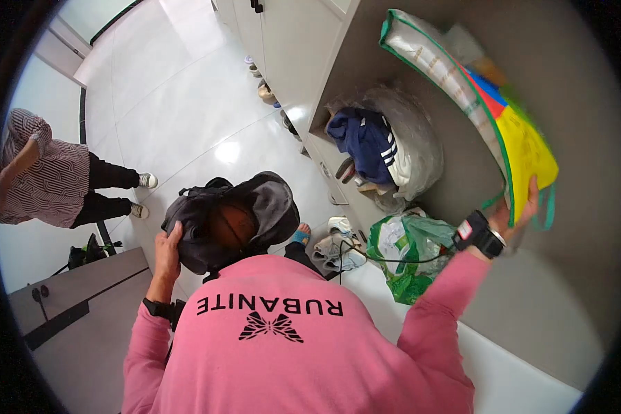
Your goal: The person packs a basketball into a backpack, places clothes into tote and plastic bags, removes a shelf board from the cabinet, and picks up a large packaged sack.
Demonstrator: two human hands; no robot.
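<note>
My left hand grips the edge of a black fabric bag, which gapes open in front of my chest. Inside it shows a round reddish-brown thing, perhaps a ball; its lower part is hidden. On the right, my right hand is closed on the lower end of a flat bag with green trim, yellow, red and blue on one face and clear plastic on the other. That bag is held up inside an open grey cabinet. Straps with small devices sit on both wrists.
In the cabinet, a clear plastic bag holds navy clothing. A green-and-white plastic bag lies below, beside sneakers. Shoes line the cabinet base. Another person stands at the left, near a grey low cabinet.
</note>
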